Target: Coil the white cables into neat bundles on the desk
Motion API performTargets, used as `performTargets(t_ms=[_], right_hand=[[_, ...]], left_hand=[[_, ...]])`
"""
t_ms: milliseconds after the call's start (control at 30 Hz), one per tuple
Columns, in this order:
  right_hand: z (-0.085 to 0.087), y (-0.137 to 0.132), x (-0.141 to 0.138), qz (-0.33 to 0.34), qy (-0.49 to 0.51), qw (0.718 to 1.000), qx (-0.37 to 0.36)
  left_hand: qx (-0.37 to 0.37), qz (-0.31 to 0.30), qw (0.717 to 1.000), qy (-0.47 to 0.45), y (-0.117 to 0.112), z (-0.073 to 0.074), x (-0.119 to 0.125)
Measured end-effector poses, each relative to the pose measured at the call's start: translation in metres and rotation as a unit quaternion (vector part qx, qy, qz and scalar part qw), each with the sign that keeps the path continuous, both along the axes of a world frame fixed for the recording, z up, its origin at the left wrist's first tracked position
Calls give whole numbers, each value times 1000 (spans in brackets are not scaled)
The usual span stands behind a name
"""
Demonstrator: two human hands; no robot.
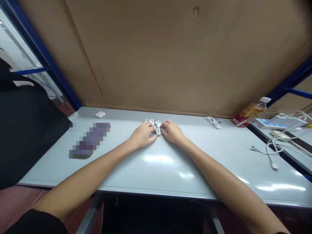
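Note:
A small coiled white cable (158,123), cinched at its middle by a dark tie, lies on the light grey table between my two hands. My left hand (142,136) rests on the tabletop with its fingers against the left side of this coil. From the right, my right hand (172,132) pinches at the tie around the coil's middle. Another white cable bundle (152,121) sits just behind the left fingers and is partly hidden by them. Both forearms lie across the front of the table.
A separate white cable bundle (214,122) with dark ties lies right of centre. Further right are a drink bottle (252,112) and loose white cables (273,143). To the left sit a white earbud case (100,114) and a pixelated phone-like object (91,141). A cardboard wall (156,65) stands behind.

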State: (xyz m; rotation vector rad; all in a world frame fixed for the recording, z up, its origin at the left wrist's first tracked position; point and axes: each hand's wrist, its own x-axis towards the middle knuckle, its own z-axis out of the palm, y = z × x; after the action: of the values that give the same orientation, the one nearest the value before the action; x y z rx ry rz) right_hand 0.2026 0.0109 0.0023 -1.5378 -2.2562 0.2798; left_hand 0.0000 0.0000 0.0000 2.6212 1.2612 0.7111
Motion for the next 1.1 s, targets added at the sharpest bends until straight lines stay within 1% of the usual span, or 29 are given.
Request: performTargets(t_ms=[167,300,400,467,567,633,700,767,867,933,1000,1100], right_hand=[[-4,1,6,32,36,998,36],[-2,-1,14,49,66,991,106],[3,-7,15,58,94,981,159],[7,-11,14,66,102,975,187],[9,-16,10,89,95,968,216],[9,-19,7,95,88,966,224],[9,-22,4,88,86,968,219],[9,-23,3,76,93,971,205],[10,-25,0,67,120,977,165],[12,-27,-2,64,151,978,128],[16,-29,-3,58,192,976,83],[25,-31,-2,52,257,965,-10]], left_hand=[[-42,22,997,-59,-6,1,5],[-72,55,989,-117,-8,4,5],[-103,50,980,-162,-6,8,3],[-164,37,961,-219,-5,11,2],[-260,6,919,-297,-5,15,5],[-292,-9,900,-324,-7,16,7],[-295,-8,890,-347,-8,15,9],[-276,-1,887,-369,-7,11,10],[-215,-12,899,-381,-4,4,8],[-173,-26,906,-385,-2,1,7],[-149,-39,907,-391,-3,2,6],[-163,-51,896,-410,-5,9,7]])
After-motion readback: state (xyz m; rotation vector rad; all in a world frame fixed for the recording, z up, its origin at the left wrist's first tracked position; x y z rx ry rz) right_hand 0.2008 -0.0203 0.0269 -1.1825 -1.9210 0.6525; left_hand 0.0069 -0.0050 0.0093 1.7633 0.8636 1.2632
